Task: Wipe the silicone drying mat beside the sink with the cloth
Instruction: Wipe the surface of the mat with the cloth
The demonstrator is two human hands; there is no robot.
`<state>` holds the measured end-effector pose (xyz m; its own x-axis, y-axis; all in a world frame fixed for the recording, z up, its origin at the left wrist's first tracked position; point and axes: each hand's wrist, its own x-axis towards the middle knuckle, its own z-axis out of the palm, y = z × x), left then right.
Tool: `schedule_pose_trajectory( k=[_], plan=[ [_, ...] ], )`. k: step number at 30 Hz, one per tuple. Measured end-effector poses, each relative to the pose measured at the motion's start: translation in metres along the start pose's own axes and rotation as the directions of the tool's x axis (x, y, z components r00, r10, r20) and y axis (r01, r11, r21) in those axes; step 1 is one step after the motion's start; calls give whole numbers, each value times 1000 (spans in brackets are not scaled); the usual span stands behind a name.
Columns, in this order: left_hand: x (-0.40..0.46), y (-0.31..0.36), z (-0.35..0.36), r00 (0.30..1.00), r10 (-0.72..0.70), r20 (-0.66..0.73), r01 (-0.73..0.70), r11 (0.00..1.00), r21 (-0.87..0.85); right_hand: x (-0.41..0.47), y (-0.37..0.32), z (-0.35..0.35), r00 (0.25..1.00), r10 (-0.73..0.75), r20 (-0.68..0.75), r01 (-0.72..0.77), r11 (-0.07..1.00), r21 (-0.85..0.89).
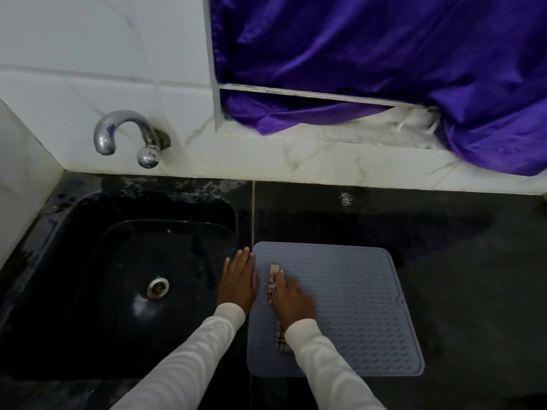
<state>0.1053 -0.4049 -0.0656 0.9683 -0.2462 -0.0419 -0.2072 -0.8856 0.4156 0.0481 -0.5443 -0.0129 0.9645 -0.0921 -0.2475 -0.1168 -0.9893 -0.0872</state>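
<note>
Cloth [274, 287] sits bunched under the gripping right hand [291, 297] at the silicone drying mat's [355, 306] left edge, unwiped ribs stretching rightward, while the flat, empty left hand [238, 281] braces alongside.

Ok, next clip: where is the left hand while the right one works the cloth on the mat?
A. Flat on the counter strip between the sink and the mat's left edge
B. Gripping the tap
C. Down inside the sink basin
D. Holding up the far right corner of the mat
A: the left hand lies flat, fingers straight, between the sink and the mat, while the right hand presses the cloth.
</note>
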Motion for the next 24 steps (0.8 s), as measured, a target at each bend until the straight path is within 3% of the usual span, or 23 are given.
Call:
schedule_pose_trajectory(
  k=[10, 15, 20, 24],
  plan=[
    [5, -3, 8, 998, 34, -47, -36, 998, -46, -15, 116, -20, 959, 269, 93, -279, 953, 115],
    [6, -2, 9, 999, 0, -38, 0, 1000, -5, -13, 167, -33, 882, 457, 115, -467, 813, 348],
    [6, -3, 11, 999, -2, -33, 3, 1000, 12, -19, 223, -46, 864, 458, 210, -490, 860, 140],
    [6, -2, 11, 999, -38, -20, 39, 999, 18, -14, 238, -40, 873, 464, 149, -472, 881, 17]
  ],
)
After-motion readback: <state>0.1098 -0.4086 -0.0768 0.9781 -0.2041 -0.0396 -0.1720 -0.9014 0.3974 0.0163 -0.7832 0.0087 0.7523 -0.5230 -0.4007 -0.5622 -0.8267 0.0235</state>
